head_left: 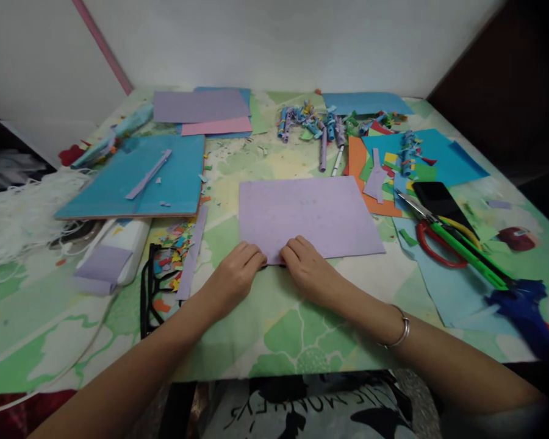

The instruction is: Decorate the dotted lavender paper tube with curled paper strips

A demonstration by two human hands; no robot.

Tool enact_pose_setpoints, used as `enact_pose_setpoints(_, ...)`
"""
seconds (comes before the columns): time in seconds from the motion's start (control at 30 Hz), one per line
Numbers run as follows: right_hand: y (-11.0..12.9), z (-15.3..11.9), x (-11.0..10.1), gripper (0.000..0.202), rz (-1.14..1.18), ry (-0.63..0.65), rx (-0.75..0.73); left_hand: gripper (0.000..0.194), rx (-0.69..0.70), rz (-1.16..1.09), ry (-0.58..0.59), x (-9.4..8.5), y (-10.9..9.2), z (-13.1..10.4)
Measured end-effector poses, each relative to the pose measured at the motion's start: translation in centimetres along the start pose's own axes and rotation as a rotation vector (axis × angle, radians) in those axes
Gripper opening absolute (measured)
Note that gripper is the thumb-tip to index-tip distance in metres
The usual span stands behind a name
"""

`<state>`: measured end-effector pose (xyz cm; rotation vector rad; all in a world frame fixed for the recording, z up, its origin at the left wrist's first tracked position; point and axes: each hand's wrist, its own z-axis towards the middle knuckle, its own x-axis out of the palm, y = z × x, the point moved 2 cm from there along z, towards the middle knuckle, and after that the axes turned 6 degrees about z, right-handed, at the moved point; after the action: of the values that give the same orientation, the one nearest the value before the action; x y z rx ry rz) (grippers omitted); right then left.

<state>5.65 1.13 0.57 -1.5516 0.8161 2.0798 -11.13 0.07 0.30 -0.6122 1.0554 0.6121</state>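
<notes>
A sheet of purple paper (306,210) lies flat on the table in front of me. My left hand (241,268) is closed at its near left edge, with the fingertips curled down onto the paper. Close beside it, my right hand (304,265) is closed on the same edge, a little nearer the sheet's middle. The two hands are a small gap apart. A thin dark line shows under the fingers along that edge; I cannot tell whether it is an object or shadow. The thumbs are mostly hidden.
On the left are a blue board (137,177), black glasses (152,292), white string (22,207) and paper scraps. Scissors (421,210), a phone (446,207) and a green-and-blue tool (471,256) lie on the right. Rolled paper pieces (311,125) and coloured sheets (201,107) sit at the back.
</notes>
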Motion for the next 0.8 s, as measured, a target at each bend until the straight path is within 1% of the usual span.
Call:
enact_pose_setpoints(0.1,0.1,0.7,0.3,0.026,-0.035,0.036,0.006,0.018,-0.029,-0.033,-0.005,-0.1,0.0,0.1)
enact_pose_setpoints(0.27,0.1,1.7,0.3,0.018,0.045,0.096,0.165,0.014,-0.102,-0.082,0.020,-0.3,-0.2,0.3)
enact_pose_setpoints(0.33,0.3,1.7,0.1,0.021,0.073,0.109,0.168,0.014,-0.135,-0.077,0.040,-0.2,-0.1,0.3)
enact_pose_setpoints(0.4,0.4,1.6,0.0,0.023,0.084,0.101,0.135,0.016,-0.164,-0.078,0.052,0.0,0.0,0.3)
enact_pose_setpoints(0.57,0.8,1.9,0.6,0.021,0.013,0.082,0.070,0.017,-0.177,-0.076,0.072,0.4,-0.1,0.2)
enact_pose_setpoints(0.63,1.0,2.4,0.6,0.018,0.006,0.089,0.096,0.018,-0.187,-0.044,0.090,0.4,-0.3,0.2)
enact_pose_setpoints(0.73,1.1,3.1,0.2,0.009,0.044,0.106,0.193,0.021,-0.230,0.013,0.117,0.5,-0.5,0.3)
enact_pose_setpoints(0.8,1.2,3.2,-0.2,0.011,0.063,0.127,0.206,0.020,-0.254,0.028,0.128,0.6,-0.4,0.3)
